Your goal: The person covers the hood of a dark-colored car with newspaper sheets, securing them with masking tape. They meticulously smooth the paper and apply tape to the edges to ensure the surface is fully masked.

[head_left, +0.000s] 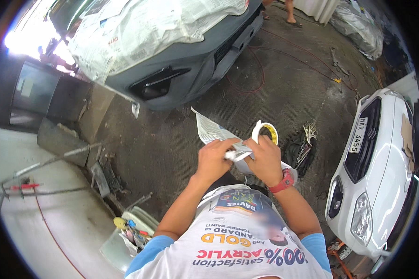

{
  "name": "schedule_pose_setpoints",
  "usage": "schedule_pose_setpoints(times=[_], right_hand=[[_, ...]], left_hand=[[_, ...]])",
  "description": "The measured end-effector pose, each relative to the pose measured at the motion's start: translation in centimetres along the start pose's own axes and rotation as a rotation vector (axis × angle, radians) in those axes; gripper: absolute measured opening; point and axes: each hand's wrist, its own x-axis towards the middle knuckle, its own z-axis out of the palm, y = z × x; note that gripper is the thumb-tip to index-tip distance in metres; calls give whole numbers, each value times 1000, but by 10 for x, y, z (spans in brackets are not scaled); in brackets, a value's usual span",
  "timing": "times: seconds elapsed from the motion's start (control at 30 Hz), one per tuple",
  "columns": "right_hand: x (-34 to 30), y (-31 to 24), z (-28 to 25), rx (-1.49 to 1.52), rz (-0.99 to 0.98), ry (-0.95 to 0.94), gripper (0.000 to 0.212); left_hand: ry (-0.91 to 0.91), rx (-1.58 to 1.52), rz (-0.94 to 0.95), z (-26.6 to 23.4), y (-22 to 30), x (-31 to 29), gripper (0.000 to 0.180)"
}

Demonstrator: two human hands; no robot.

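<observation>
In front of my waist, my left hand [212,159] is closed on a sheet of newspaper [208,129], its fingers bunching the edge. One pointed corner of the sheet sticks out beyond that hand. Close beside it, my right hand [266,162] grips a roll of masking tape [255,132], white with a yellow inner core, which stands up past the knuckles. The right thumb and the folded edge of the sheet meet between both hands. Whether a strip of tape runs along that edge I cannot tell. A red watch [284,181] is on my right wrist.
Ahead stands a grey car front [181,83] covered with newspaper [139,37]. A white car [372,153] is at right. A dark bag with tools [300,151] lies near my right hand. A red hose [264,69] loops over the floor. Another person's legs [291,11] show far off.
</observation>
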Motion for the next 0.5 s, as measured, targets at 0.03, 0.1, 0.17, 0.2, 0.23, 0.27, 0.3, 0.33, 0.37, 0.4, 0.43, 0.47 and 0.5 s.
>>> schedule_pose_setpoints(times=[0.03, 0.1, 0.17, 0.2, 0.23, 0.27, 0.3, 0.33, 0.37, 0.4, 0.43, 0.47, 0.5], right_hand=[[-13, 2, -3, 45, 1, -6, 29], [-56, 27, -2, 54, 11, -132, 37], [-105, 58, 15, 19, 2, -252, 32], [-124, 73, 19, -57, -4, -275, 23], [-135, 84, 19, -57, 10, -271, 20], [-142, 96, 20, -58, 25, -265, 17], [-144, 104, 21, -58, 30, -263, 14], [-141, 109, 20, -85, 41, -271, 10], [-136, 113, 19, -75, 33, -245, 10], [-127, 114, 19, -62, 21, -212, 11], [-117, 111, 19, -48, 13, -169, 12], [-110, 106, 18, -19, 7, -160, 19], [-96, 98, 15, 8, -10, -145, 26]], left_hand=[[120, -22, 3, 3, -3, -22, 53], [174, -76, -108, 2, -9, -68, 40], [155, -124, -229, -11, -3, -110, 35], [156, -85, -248, -20, 0, -129, 35], [159, -57, -270, -27, 3, -150, 35], [187, -85, -363, -35, 5, -170, 34], [224, -111, -463, -43, 7, -190, 33], [246, -122, -554, -51, 11, -207, 33], [345, -158, -549, -54, 15, -220, 29], [368, -145, -570, -60, 22, -232, 25], [385, -130, -582, -70, 27, -238, 21], [333, -141, -669, -81, 33, -247, 16], [370, -126, -640, -85, 30, -258, 16]])
